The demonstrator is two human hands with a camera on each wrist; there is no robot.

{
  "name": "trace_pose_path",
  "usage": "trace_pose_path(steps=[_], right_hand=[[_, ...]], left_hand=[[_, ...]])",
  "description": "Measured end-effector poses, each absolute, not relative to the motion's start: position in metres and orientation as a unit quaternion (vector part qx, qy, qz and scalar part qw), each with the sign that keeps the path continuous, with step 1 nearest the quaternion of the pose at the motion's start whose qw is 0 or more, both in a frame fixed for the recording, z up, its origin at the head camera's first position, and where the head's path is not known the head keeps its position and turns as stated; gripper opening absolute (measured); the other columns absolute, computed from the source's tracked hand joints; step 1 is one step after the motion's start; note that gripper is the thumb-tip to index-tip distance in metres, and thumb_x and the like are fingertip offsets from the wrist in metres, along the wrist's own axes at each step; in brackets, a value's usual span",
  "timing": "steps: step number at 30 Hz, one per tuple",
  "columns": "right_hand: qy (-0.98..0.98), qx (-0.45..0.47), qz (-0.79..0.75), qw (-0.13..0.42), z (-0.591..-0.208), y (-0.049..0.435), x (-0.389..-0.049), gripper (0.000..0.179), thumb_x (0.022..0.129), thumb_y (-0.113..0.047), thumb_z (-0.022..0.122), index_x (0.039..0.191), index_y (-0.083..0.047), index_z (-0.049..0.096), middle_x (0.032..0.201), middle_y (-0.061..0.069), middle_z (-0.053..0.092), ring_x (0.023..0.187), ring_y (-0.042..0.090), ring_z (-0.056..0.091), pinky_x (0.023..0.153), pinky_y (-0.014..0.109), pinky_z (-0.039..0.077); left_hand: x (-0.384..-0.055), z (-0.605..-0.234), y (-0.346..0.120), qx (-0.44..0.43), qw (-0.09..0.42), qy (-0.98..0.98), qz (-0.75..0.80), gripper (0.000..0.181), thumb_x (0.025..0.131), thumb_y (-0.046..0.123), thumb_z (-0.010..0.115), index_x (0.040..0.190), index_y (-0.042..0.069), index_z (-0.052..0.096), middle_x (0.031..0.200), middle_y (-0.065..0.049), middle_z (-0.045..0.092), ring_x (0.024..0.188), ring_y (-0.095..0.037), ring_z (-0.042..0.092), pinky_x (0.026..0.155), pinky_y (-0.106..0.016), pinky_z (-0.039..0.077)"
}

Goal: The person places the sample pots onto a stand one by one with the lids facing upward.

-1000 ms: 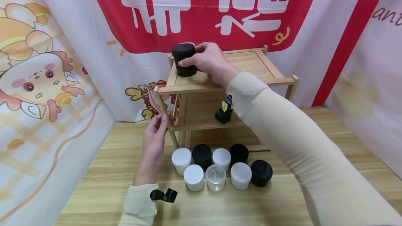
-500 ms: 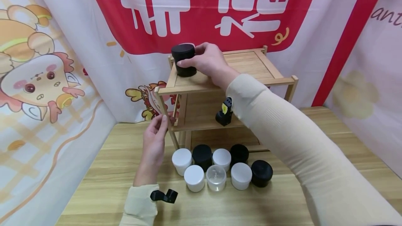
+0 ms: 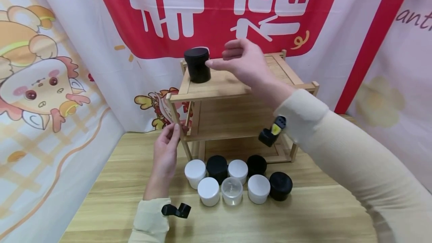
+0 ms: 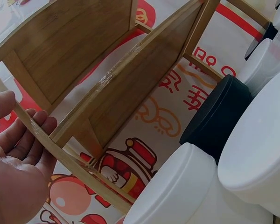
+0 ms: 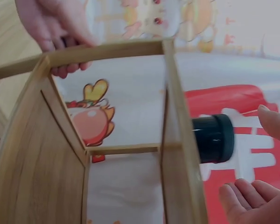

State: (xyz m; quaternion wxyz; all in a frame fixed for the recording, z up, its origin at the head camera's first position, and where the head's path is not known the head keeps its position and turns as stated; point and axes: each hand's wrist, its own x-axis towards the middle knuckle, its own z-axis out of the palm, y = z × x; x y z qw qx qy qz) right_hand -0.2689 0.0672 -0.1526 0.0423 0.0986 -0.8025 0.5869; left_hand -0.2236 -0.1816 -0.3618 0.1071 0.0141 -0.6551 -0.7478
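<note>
The left hand (image 3: 166, 145) grips the front-left post (image 3: 174, 113) of the wooden rack (image 3: 226, 115). The right hand (image 3: 249, 63), thumb and fingers spread, holds nothing just beside the black jar (image 3: 198, 65), upright on the top shelf (image 3: 221, 81).

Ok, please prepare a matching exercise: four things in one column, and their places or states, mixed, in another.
1. tall black jar
2. clear jar
3. wooden rack
4. left grip

A. on the table, behind the jar rows
B. holding the front left post
C. on the top shelf
D. front row, second from left

1-C, 2-D, 3-A, 4-B
</note>
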Motion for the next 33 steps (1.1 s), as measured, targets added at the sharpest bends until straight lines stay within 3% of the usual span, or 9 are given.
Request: trace_pose_path(steps=[8, 16, 24, 33], right_hand=[[-0.797, 0.113, 0.592, 0.038, -0.168, 0.117, -0.233, 0.068, 0.090, -0.043, 0.087, 0.149, -0.024, 0.057, 0.147, -0.001, 0.065, 0.134, 0.017, 0.064, 0.118, 0.040, 0.054], [-0.736, 0.135, 0.662, 0.047, -0.194, 0.158, -0.208, 0.055, 0.094, -0.029, 0.085, 0.144, -0.020, 0.062, 0.144, 0.005, 0.067, 0.130, 0.017, 0.067, 0.098, 0.015, 0.059], [-0.661, 0.180, 0.723, 0.088, -0.246, 0.196, -0.193, 0.044, 0.098, -0.005, 0.078, 0.139, -0.005, 0.064, 0.125, 0.005, 0.075, 0.116, 0.015, 0.074, 0.096, 0.017, 0.061], [-0.716, 0.147, 0.675, 0.097, -0.313, 0.215, -0.184, 0.040, 0.100, -0.011, 0.078, 0.138, -0.007, 0.066, 0.127, -0.001, 0.076, 0.117, 0.013, 0.073, 0.095, 0.016, 0.060]], left_hand=[[-0.223, -0.364, -0.183, 0.020, 0.108, -0.661, -0.743, 0.048, 0.113, 0.039, 0.055, 0.147, 0.006, 0.054, 0.147, -0.009, 0.057, 0.136, -0.015, 0.053, 0.128, -0.035, 0.039], [-0.224, -0.364, -0.182, 0.015, 0.109, -0.655, -0.748, 0.046, 0.112, 0.038, 0.056, 0.145, 0.006, 0.056, 0.146, -0.009, 0.058, 0.135, -0.016, 0.054, 0.126, -0.033, 0.040], [-0.224, -0.362, -0.180, 0.011, 0.106, -0.661, -0.743, 0.049, 0.113, 0.039, 0.056, 0.147, 0.005, 0.055, 0.147, -0.010, 0.058, 0.133, -0.015, 0.054, 0.125, -0.033, 0.041], [-0.222, -0.362, -0.182, 0.014, 0.107, -0.667, -0.737, 0.051, 0.113, 0.039, 0.055, 0.149, 0.003, 0.053, 0.143, -0.009, 0.058, 0.131, -0.016, 0.055, 0.121, -0.031, 0.043]])
